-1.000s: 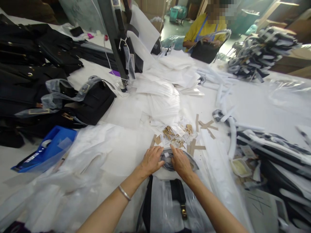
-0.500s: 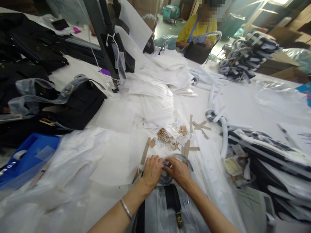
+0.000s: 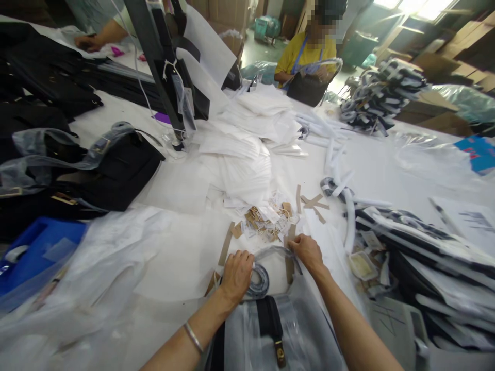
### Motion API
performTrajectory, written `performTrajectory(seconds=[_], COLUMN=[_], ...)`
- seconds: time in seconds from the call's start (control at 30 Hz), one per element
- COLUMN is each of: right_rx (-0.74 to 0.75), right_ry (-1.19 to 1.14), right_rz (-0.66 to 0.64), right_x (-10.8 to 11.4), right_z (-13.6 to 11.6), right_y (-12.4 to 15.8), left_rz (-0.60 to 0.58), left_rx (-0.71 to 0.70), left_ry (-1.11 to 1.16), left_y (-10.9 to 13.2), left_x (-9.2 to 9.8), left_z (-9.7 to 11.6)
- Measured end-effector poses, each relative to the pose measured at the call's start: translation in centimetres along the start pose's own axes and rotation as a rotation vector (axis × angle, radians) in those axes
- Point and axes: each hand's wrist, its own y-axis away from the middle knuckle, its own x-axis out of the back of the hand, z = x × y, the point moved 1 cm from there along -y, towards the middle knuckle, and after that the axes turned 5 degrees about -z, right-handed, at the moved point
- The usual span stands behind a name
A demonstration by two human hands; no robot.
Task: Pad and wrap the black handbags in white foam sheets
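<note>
A bag under clear plastic (image 3: 305,319), with a black flap strap (image 3: 268,317) and gold clasp, lies in front of me. Above its top edge sits a grey coiled strap (image 3: 263,281) in plastic wrap. My left hand (image 3: 237,272) has its fingers curled over the coil's left side. Behind the coil arches the plastic-wrapped handle (image 3: 276,249). My right hand (image 3: 309,252) is closed in a pinch at a brown paper strip (image 3: 290,270), just beyond the handle; its fingertips hide the exact contact.
A pile of tags (image 3: 266,219) and white sheets (image 3: 247,165) lie ahead. Black bags (image 3: 116,175) and a blue bin (image 3: 42,252) are left, stacked black pieces (image 3: 425,268) right. A dark post (image 3: 154,67) rises from the table. A person in a yellow shirt (image 3: 286,62) works opposite.
My right hand has moved away from the coil, right and forward to the brown strips. My left hand stays at the coil. Another person's arm has appeared at far left.
</note>
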Motion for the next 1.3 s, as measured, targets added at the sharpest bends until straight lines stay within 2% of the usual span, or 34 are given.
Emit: performTrajectory(seconds=[0.2,0.33,0.4,0.47,0.53,0.63,0.7,0.83,0.93,1.0,1.13,1.3], right_rx=[0.072,0.097,0.093,0.128,0.202,0.288,0.295,0.14,0.052,0.016,-0.047,-0.113], right_ry=[0.094,0.064,-0.127,-0.466,-0.816,-1.156,-1.241,-1.113,-1.008,-1.016,-1.016,-0.962], right_rz=[0.018,0.032,0.071,0.113,0.101,-0.048,-0.203,-0.517,-0.587,-0.596,-0.632,-0.544], right_x=[0.6,1.5,2.3,3.2,3.9,3.4,1.7,-3.8,-6.6,-7.0,-6.3,-6.3], right_z=[-1.6,-2.1,-1.9,-1.8,-2.0,-2.8,-3.2,-3.2,-3.2,-3.7,-5.2,-6.3], right_y=[-0.2,0.0,0.5,1.5,3.2,6.5,8.8,12.5,13.7,13.8,13.2,12.8], left_rz=[0.019,0.013,0.011,0.022,0.036,0.04,0.039,0.095,0.124,0.106,0.091,0.122], left_rx=[0.012,0.027,0.024,0.024,0.027,0.017,0.007,0.053,0.078,0.035,-0.026,-0.06], left_ry=[0.004,0.01,0.025,0.039,0.047,0.05,0.057,0.091,0.097,0.071,-0.006,-0.053], left_y=[0.2,0.2,0.2,0.1,0.1,-0.1,-0.3,-0.7,-0.5,-0.3,0.2,0.3], left_x=[0.0,-0.1,-0.2,-0.4,-0.5,-0.7,-0.7,0.1,1.2,1.8,2.4,2.5], left_z=[0.2,0.2,0.1,0.0,-0.2,-0.5,-0.8,-1.4,-1.5,-1.2,-0.9,-1.1])
